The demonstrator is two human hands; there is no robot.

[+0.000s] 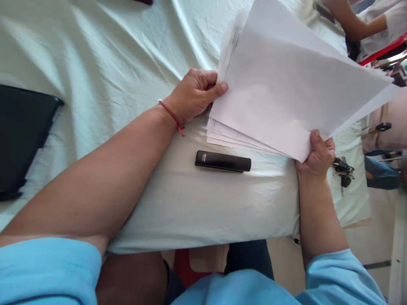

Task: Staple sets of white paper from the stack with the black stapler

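Observation:
A loose stack of white paper sheets [280,84] is fanned out between my two hands, over the cloth-covered table. My left hand [197,93] pinches the stack's left edge, thumb on top and fingers beneath. At the lower right corner, my right hand [318,154] grips the sheets with its thumb on top; its other fingers are partly hidden. The top sheet looks blank, while printed lines show on edges of sheets below it. A black stapler [222,161] lies on the cloth just below the stack, touched by neither hand.
A pale green cloth [111,55] with folds covers the table. At the left lies a flat black object [25,135]. A bunch of keys [344,169] sits beyond my right hand. Another person's arm [359,25] is at the upper right.

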